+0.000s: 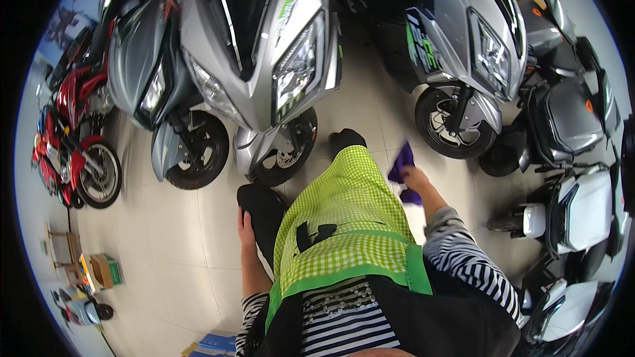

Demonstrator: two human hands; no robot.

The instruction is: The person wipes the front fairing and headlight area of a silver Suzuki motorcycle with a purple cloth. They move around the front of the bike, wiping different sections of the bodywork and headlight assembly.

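Observation:
My right hand (414, 178) is closed round a purple cloth (401, 158), whose ends hang out above and below the fingers, over the floor. On the other side, my left hand (246, 230) rests against my black trouser leg with its fingers stretched out and nothing in them. Directly ahead stands a silver scooter (254, 59) with green markings, its front wheel (291, 152) close to my feet. A second silver scooter (456, 33) is ahead to the right, the nearest one to the cloth. I wear a green checked apron (344, 205).
A dark grey scooter (149, 59) stands left of the silver one, with red motorcycles (79, 106) beyond. Along the right are a grey scooter (569, 116) and a white scooter (585, 211). A cardboard box (106, 271) sits far left, and a blue box (215, 345) behind me.

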